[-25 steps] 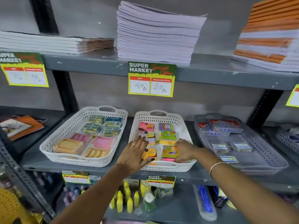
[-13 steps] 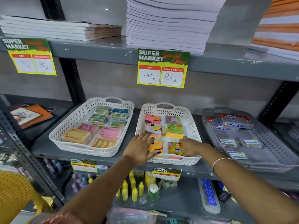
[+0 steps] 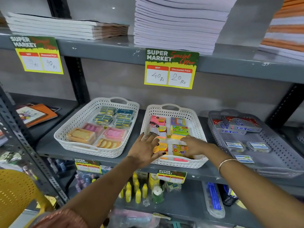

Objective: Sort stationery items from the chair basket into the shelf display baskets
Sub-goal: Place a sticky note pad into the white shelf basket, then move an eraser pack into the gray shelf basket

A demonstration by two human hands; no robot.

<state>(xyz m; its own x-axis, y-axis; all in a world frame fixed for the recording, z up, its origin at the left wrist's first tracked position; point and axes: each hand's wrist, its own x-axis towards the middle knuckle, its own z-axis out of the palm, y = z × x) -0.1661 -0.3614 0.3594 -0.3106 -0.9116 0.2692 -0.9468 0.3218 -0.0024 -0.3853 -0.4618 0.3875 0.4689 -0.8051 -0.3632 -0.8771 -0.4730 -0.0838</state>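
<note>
White lattice basket (image 3: 199, 127), bright sticky-note packs (image 3: 179, 131) in rows

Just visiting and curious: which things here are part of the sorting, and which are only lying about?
In the job: middle white basket, its sticky-note packs, left hand, right hand.

Lying about: notebook stacks, price tag, glue bottles, yellow chair.

Grey metal shelving (image 3: 102, 46), grey wall (image 3: 115, 79)

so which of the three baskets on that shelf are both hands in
The middle white basket, holding sticky-note packs; the left white basket and grey basket have no hands in them.
</note>
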